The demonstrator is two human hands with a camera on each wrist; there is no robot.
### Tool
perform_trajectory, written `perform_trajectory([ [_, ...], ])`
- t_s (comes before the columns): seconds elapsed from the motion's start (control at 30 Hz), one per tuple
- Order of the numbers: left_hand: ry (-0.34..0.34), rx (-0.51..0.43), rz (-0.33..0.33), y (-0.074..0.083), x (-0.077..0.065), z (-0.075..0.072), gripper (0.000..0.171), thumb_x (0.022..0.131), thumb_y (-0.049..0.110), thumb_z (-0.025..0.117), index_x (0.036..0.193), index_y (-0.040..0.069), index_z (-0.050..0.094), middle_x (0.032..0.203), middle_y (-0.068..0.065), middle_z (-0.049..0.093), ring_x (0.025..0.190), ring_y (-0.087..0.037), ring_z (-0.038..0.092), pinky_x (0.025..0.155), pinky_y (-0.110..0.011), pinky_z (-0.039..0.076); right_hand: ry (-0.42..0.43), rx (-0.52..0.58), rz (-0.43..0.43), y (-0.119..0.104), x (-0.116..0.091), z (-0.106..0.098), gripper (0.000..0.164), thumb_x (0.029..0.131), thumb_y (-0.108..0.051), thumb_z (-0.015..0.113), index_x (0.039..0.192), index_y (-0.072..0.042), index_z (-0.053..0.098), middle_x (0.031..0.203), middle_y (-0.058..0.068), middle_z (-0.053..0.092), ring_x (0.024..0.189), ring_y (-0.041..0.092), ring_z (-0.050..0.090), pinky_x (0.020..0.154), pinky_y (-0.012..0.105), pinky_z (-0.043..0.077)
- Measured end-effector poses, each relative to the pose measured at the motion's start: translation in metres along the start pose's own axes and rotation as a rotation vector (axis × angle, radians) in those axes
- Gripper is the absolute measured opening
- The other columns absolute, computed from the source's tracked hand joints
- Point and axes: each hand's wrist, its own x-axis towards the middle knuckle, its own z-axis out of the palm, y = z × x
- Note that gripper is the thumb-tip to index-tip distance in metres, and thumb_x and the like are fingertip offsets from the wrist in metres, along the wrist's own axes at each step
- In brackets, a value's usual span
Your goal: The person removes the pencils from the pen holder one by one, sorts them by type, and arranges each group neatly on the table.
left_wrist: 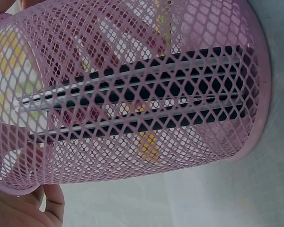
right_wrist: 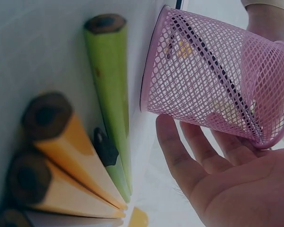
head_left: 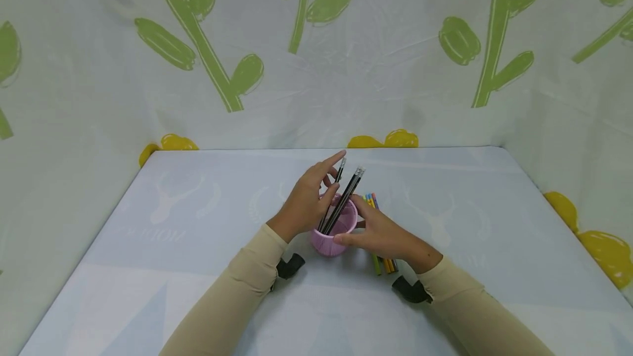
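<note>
A pink mesh pencil cup (head_left: 328,243) stands upright on the table. Two black pencils with pale ends (head_left: 346,196) lean together inside it, and a third black pencil (head_left: 341,169) leans apart on the left. My left hand (head_left: 309,196) pinches this third pencil above the rim, index finger stretched out past it. Through the mesh in the left wrist view, the black pencils (left_wrist: 146,85) reach down to the base. My right hand (head_left: 381,229) holds the cup from the right, thumb at the near rim. In the right wrist view its fingers (right_wrist: 199,146) lie along the mesh.
Several coloured pencils (head_left: 388,265) lie side by side right of the cup, partly under my right hand. A green pencil (right_wrist: 106,75) and an orange pencil (right_wrist: 75,146) show close up. A white printed curtain (head_left: 376,70) rises behind the table's far edge.
</note>
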Motion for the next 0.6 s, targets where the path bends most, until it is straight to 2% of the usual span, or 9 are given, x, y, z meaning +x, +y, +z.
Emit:
perform_trajectory([
  [0.23, 0.023, -0.016, -0.03, 0.002, -0.003, 0.0, 0.059, 0.098, 0.008, 0.062, 0.152, 0.02, 0.041, 0.111, -0.006, 0.062, 0.094, -0.015, 0.057, 0.069, -0.032, 0.053, 0.01, -0.024, 0.02, -0.0019, -0.0002, 0.0008, 0.094, 0.087, -0.04, 0.077, 0.158, -0.016, 0.019, 0.159, 0.004, 0.035, 0.144, 0.028, 0.042, 0.111, 0.057, 0.04],
  [0.4, 0.05, -0.021, -0.045, 0.0027, -0.0054, -0.0012, 0.06, 0.097, 0.007, 0.064, 0.151, 0.019, 0.042, 0.111, -0.007, 0.063, 0.095, -0.017, 0.059, 0.077, -0.041, 0.056, 0.009, -0.025, 0.036, -0.002, -0.0001, 0.0012, 0.095, 0.086, -0.044, 0.077, 0.157, -0.017, 0.02, 0.158, 0.004, 0.037, 0.144, 0.028, 0.042, 0.111, 0.057, 0.04],
  [0.6, 0.093, -0.034, -0.009, 0.0039, -0.0087, -0.0048, 0.057, 0.095, 0.007, 0.066, 0.148, 0.015, 0.045, 0.107, -0.007, 0.065, 0.091, -0.016, 0.061, 0.083, -0.041, 0.056, 0.009, -0.026, 0.028, -0.0013, -0.0006, 0.0005, 0.094, 0.087, -0.044, 0.076, 0.157, -0.016, 0.02, 0.156, 0.004, 0.038, 0.144, 0.029, 0.042, 0.111, 0.058, 0.04],
])
